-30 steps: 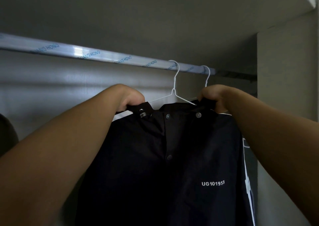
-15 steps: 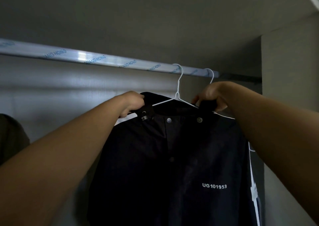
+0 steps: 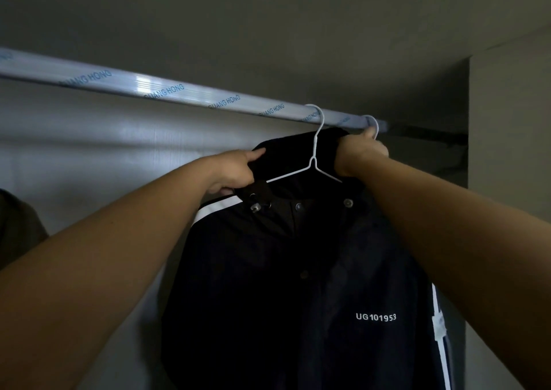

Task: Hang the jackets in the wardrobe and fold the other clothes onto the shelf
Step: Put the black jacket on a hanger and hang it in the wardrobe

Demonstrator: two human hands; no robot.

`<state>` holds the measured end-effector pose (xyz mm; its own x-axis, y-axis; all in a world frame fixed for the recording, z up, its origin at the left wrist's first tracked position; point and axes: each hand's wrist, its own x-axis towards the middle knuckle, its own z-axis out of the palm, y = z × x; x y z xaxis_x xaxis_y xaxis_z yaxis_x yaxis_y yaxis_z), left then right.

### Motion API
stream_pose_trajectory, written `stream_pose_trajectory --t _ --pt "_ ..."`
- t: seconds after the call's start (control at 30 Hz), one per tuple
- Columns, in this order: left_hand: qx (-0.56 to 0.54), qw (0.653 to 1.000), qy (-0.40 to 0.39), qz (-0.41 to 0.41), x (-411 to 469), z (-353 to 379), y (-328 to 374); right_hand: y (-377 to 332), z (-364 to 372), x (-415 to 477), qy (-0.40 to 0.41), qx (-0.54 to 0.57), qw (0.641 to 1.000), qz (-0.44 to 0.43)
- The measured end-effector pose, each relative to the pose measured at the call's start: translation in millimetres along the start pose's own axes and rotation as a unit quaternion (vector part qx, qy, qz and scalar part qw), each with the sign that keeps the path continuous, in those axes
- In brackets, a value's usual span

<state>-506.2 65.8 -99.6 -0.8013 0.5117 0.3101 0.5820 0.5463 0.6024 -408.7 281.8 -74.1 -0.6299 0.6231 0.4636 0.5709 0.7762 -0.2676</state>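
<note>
Wardrobe (image 3: 89, 157) interior, dim light: pale back panel, dark top panel overhead. Far L edge: part of a dark garment (image 3: 18, 228), type can't be told. Rail (image 3: 179, 91) runs L to R, sloping down to the R in view, wrapped in clear film w/ blue print.

L forearm comes in from the lower L. My left hand (image 3: 235, 172) grips the jacket (image 3: 298, 270) at the L side of its collar/hood, thumb on top of the fabric, fingers curled under.

Jacket: black, hanging front-on below the rail, R of centre. Snaps run down the placket, a cord toggle (image 3: 255, 207) sits just below my L hand, and white lettering "UG101953" (image 3: 375, 317) is on the R chest. Hood fabric is bunched up behind the neck opening.

Hanger (image 3: 313, 163): white wire, hook over the rail, shoulders inside the jacket's neck.

My right hand (image 3: 360, 154) clutches the hood fabric at the R of the hanger neck, thumb raised just under the rail. Fingers are hidden behind the hand.

Second hook (image 3: 372, 121), also white wire, is on the rail just beside that thumb. Below, at the jacket's R edge, a white stripe (image 3: 438, 315) shows; can't tell which garment it belongs to. Side panel (image 3: 507, 121) closes the R.
</note>
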Motion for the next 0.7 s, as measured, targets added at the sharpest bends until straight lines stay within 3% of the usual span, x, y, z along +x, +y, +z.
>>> stream_pose_trajectory --t 0.1,0.17,0.27,0.33,0.4,0.47,0.53,0.6,0.63,0.7 --pt "-0.014 1.000 -0.008 -0.017 -1.3 1.3 -0.2 -5.1 -2.0 -1.6 -0.073 0.095 0.992 -0.040" --pt "-0.057 0.998 0.011 -0.022 1.7 5.4 0.3 -6.3 -6.1 -2.0 -0.075 0.146 0.985 -0.062" --pt "-0.173 0.980 0.092 -0.045 9.6 12.1 1.8 -0.7 -11.8 5.0 -0.113 0.249 0.961 -0.042" --pt "-0.173 0.971 0.155 -0.051 13.2 14.6 4.5 -0.3 -11.8 5.3 -0.163 0.286 0.944 -0.038" --pt "-0.044 0.984 0.170 -0.038 18.1 15.8 3.8 -2.1 -9.9 11.5 -0.160 0.236 0.955 -0.086" --pt "0.069 0.981 0.180 -0.024 15.6 14.5 6.9 -2.7 -9.7 13.1 -0.124 0.097 0.978 -0.136" --pt "0.101 0.983 0.152 -0.014 14.3 10.3 9.7 -0.6 -10.1 13.7 -0.056 -0.048 0.987 -0.144" --pt "0.125 0.986 0.110 -0.017 11.7 6.0 13.5 2.4 -11.8 8.5 -0.018 -0.126 0.987 -0.102" --pt "0.140 0.985 0.095 -0.019 9.9 5.4 15.3 3.2 -12.1 5.4 -0.024 -0.132 0.987 -0.089" --pt "0.148 0.985 0.089 -0.019 7.3 5.9 15.7 4.7 -12.9 3.7 -0.120 -0.089 0.983 -0.106"
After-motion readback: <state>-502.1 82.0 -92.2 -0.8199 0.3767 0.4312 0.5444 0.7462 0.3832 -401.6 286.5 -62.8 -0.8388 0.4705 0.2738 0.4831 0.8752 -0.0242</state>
